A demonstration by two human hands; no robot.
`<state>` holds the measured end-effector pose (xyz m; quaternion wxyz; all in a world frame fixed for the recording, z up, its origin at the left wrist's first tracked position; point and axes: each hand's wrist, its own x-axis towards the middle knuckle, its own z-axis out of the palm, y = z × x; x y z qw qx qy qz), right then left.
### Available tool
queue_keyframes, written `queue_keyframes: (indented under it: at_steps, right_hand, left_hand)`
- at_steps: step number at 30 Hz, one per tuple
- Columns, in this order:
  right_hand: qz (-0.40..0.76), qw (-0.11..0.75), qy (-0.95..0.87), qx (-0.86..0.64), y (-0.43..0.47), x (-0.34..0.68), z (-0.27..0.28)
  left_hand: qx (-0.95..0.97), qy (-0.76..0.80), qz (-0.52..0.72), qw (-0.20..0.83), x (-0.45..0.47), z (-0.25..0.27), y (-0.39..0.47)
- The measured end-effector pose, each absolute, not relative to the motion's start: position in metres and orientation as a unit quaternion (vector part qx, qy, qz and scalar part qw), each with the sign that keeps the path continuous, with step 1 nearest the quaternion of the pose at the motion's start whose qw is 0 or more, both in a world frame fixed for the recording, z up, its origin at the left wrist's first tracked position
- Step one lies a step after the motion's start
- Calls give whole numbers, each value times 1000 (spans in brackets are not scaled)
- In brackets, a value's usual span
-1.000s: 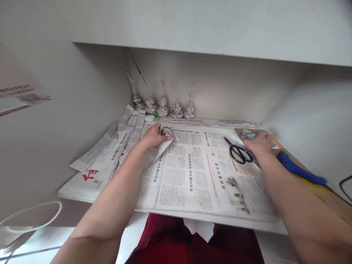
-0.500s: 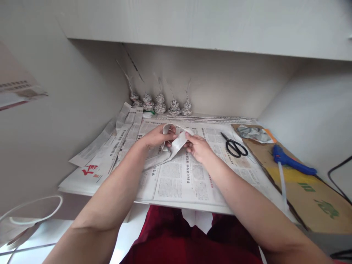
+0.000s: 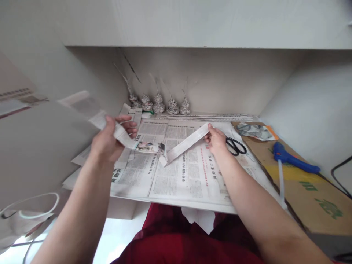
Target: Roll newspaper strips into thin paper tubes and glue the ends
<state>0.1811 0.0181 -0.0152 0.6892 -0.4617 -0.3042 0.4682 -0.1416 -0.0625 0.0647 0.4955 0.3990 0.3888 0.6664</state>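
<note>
A long newspaper strip (image 3: 188,143) stretches between my hands, folding sharply near the middle of the table. Its right end is pinched between the thumb and fingers of my right hand (image 3: 216,140). On the other side, my left hand (image 3: 108,138) is raised with the strip passing under its thumb, the other fingers loosely spread. The strip's far left part, blurred by motion, sticks out past this hand. Beneath both hands lie printed newspaper sheets (image 3: 173,183). Black-handled scissors (image 3: 237,146) rest just right of my right hand, which hides their blades.
Several woven paper gourd shapes (image 3: 173,106) stand along the back, beside thin rolled paper sticks (image 3: 206,118). A blue glue gun (image 3: 295,159) lies on flattened cardboard (image 3: 310,205) at the right. A shelf panel (image 3: 192,25) overhangs the back; a white cable (image 3: 41,214) loops at lower left.
My hands, close together before, have moved apart, the left one up and leftward, the right one slightly right. The bunched strip between them has opened out lengthwise.
</note>
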Motion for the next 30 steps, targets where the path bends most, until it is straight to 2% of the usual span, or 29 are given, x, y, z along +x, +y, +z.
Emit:
queue_keyframes:
  at_steps: [6,12,21,30]
  right_hand:
    - [419,711,-235,-514,21,192,-7]
    - [385,708,-215,-552,21,199,-7]
    - [358,713,-228,-558,21,203,-9]
    - [355,716,-233,-555,23,204,-10]
  left_hand:
    - [317,472,685,456,-194,30,-118]
    - [260,501,694,447,-216,13,-138]
    - [169,470,682,534,-214,20,-147]
    - [197,421,630,622,-210,19,-150]
